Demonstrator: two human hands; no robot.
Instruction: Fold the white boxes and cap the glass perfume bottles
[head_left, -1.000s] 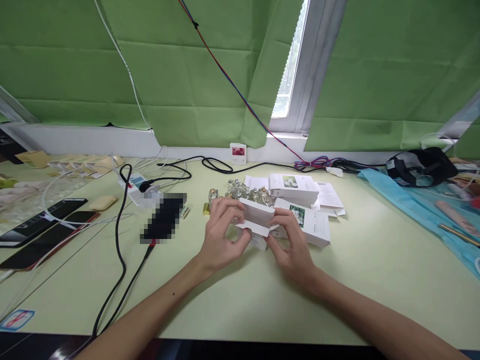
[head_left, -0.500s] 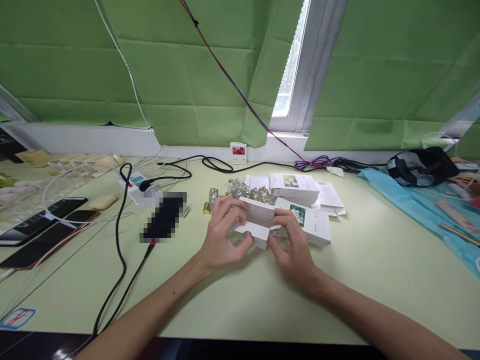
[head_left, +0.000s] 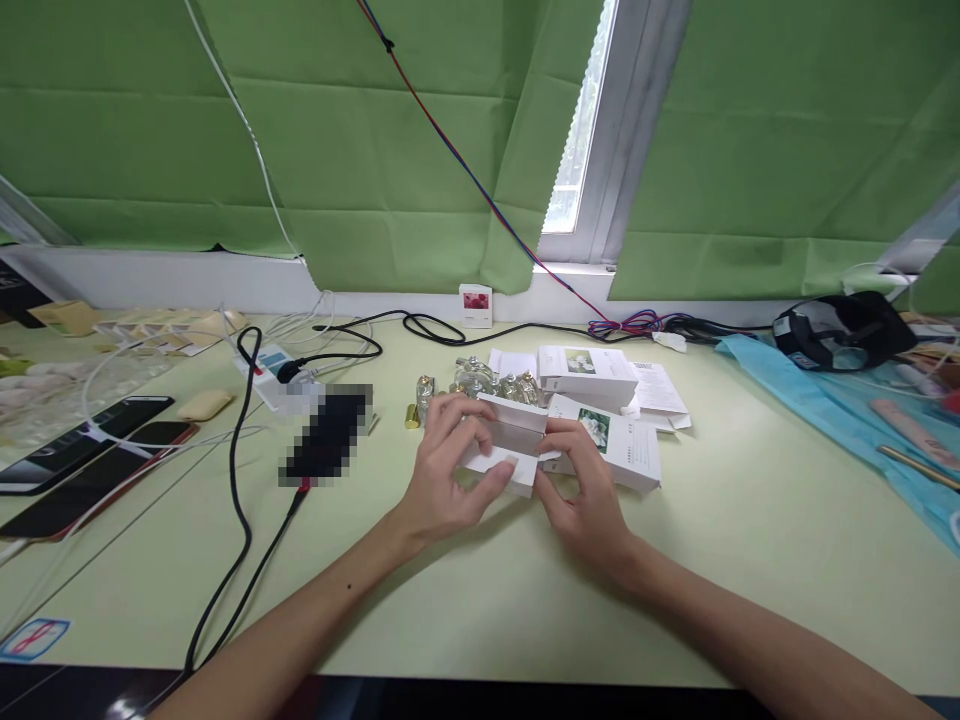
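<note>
The left hand (head_left: pixel 448 472) and right hand (head_left: pixel 590 503) grip an open white carton (head_left: pixel 519 438) with curled fingers, near small glass bottles (head_left: pixel 475 377) and a flower-printed box (head_left: pixel 631 450).

The left hand (head_left: pixel 450 475) and right hand (head_left: pixel 589 500) are bare, the slim left forearm (head_left: pixel 311 625) bearing a small dark spot (head_left: pixel 349 587).

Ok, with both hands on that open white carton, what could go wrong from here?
The white carton looks thin, so the left hand and right hand might crease its panels.
The glass bottles sit just beyond the left hand; a knuckle could knock one.
The flower-printed box, close by the right hand, might get nudged.
</note>
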